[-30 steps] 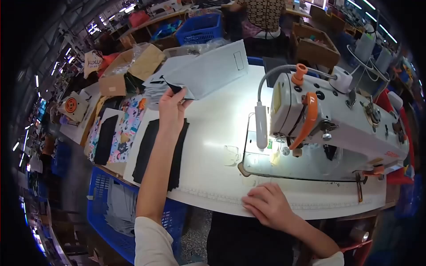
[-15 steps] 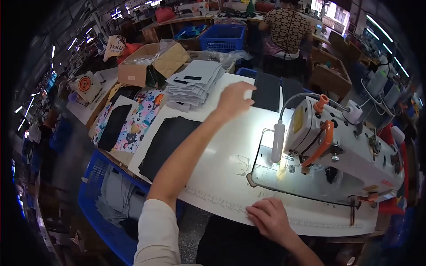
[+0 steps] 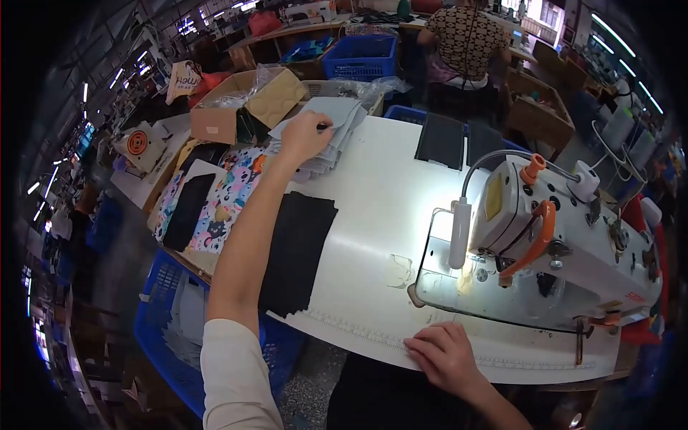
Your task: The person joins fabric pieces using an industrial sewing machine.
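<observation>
My left hand [image 3: 307, 137] is over the stack of light grey cut pieces [image 3: 337, 109] at the back left of the white table [image 3: 373, 215]. Its fingers are curled at the top piece, next to a small black patch; what lies between the fingertips is hidden. Below that forearm lies a black fabric panel [image 3: 301, 244] with a ragged edge. By the table's front edge, my right hand [image 3: 448, 356] rests with fingers bent together near the printed ruler [image 3: 358, 331], and nothing shows in it. A white sewing machine [image 3: 559, 236] with a lit lamp stands at the right.
Two dark panels [image 3: 440, 142] lie at the table's back edge. Printed fabric [image 3: 233, 183] is at the left, beside a cardboard box [image 3: 215, 122]. A blue basket [image 3: 154, 308] with grey pieces stands below the table. Another person [image 3: 466, 43] sits farther back.
My left hand has moved left from beside the dark panels to the grey stack, and its fingers have curled. My right hand has stayed at the front edge. The view has shifted slightly.
</observation>
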